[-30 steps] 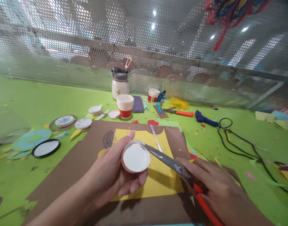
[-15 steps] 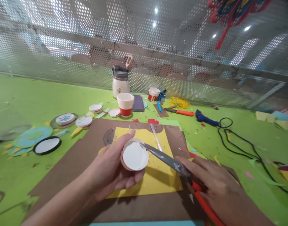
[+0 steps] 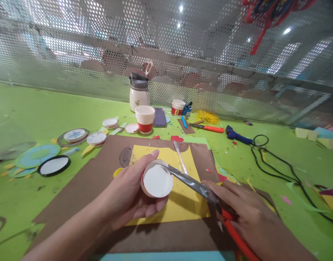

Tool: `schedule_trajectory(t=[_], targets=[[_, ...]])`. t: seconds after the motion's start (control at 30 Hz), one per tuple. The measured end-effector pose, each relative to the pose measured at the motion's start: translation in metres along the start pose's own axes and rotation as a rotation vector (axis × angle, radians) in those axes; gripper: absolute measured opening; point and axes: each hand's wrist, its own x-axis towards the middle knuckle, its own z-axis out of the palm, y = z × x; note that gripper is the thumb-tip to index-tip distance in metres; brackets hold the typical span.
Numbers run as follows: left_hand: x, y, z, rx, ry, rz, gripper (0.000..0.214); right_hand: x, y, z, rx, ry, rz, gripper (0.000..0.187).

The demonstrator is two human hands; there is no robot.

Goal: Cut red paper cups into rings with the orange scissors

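My left hand [image 3: 134, 185] is closed round a shallow round paper cup bottom [image 3: 157, 179], white inside with a red band on its outer side, its hollow facing me. My right hand [image 3: 245, 210] grips orange-handled scissors [image 3: 193, 184]. Their blades point left, and the tips meet the upper right rim of the cup bottom; whether they cut into it I cannot tell. Beneath both hands lies a yellow sheet of paper [image 3: 193, 206] on brown cardboard [image 3: 82, 181]. A white pen [image 3: 180, 156] rests on the yellow sheet, just behind the scissors.
Farther back stand stacked paper cups [image 3: 144, 119], a white bottle [image 3: 139, 96] and a red-and-white tub [image 3: 178, 107]. Another orange-handled tool [image 3: 212, 128] and a blue glue gun [image 3: 237, 136] with a black cord lie at right. Cut discs [image 3: 97, 138] and a black ring [image 3: 54, 166] are at left.
The cup bottom and my left hand have shifted very slightly to the right against the scissor tips. Both grips look the same, and the view has tilted a little.
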Motion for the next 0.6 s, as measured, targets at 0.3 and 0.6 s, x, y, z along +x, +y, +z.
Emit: schedule_trajectory(t=[0.3,0.6], targets=[[0.0009,0.0018,-0.0014,-0.003,-0.045,-0.018,0.062,-0.0006,-0.0006,-0.0018,0.021,0.010,-0.004,0.058],[0.0016,0.0066,0.0020,-0.034,-0.098,-0.060,0.072,-0.0011,0.0023,-0.0007,0.015,-0.031,-0.018,0.057]])
